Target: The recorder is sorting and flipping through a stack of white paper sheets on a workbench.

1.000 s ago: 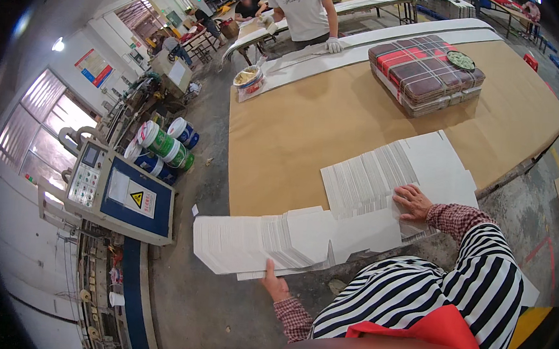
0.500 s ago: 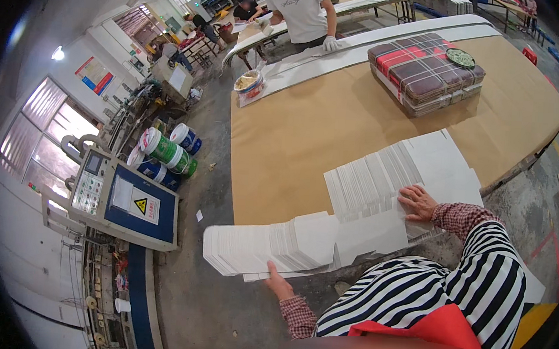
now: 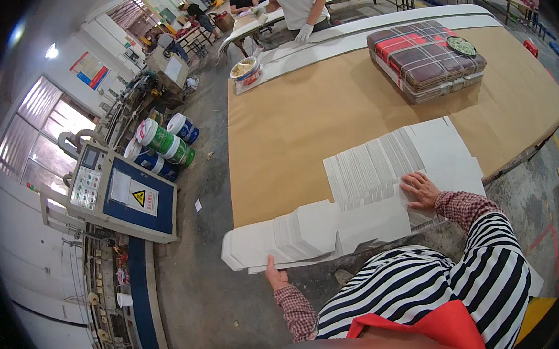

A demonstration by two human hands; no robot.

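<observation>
Fanned white card sheets (image 3: 288,230) lie overlapped along the near left edge of the table, their left end jutting past it. My left hand (image 3: 277,277) grips their near edge, thumb up against the side; its other fingers are partly hidden. A second fanned row of white card sheets (image 3: 374,165) lies farther right, beside larger flat white sheets (image 3: 446,147). Resting on that row's near right end is my right hand (image 3: 421,189), palm down, fingers spread and slightly bent, holding nothing.
Brown paper covers the table (image 3: 281,149). On it stand a plaid-covered stack (image 3: 423,61) with a small round dish (image 3: 461,46) on top, and a tub (image 3: 246,71) at the far left corner. A gloved co-worker (image 3: 294,7) stands opposite. Buckets (image 3: 165,144) and a machine panel (image 3: 126,193) are left.
The left end of the near card sheets has shifted right, toward the table, with my left hand against it. My right hand stays almost in place. The view has tilted slightly.
</observation>
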